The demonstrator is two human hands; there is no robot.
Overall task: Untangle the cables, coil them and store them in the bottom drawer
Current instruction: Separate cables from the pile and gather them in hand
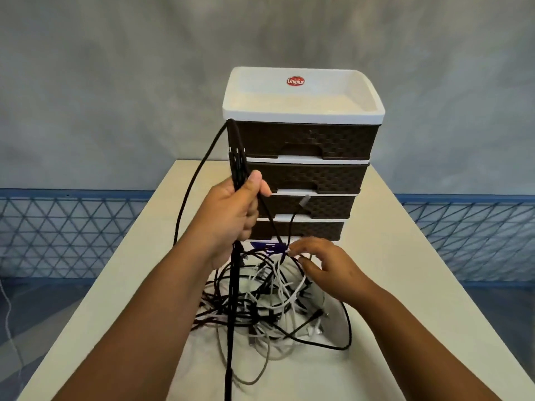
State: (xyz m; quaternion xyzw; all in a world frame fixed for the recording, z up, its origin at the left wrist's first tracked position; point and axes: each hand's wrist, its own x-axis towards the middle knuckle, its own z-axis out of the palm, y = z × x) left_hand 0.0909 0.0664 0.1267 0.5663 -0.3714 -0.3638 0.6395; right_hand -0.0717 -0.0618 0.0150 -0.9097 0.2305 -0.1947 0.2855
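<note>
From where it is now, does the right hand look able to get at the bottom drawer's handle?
Probably yes: the right hand hovers just before the bottom drawer, holding nothing. Only a hanging black cable crosses the drawer front.

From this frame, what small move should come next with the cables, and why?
Probably the right hand should pinch a strand at the top of the tangled pile and ease it clear. The left hand grips a raised bundle of black cables that trails down into the pile, so it is not yet free. The bottom drawer looks closed.
</note>
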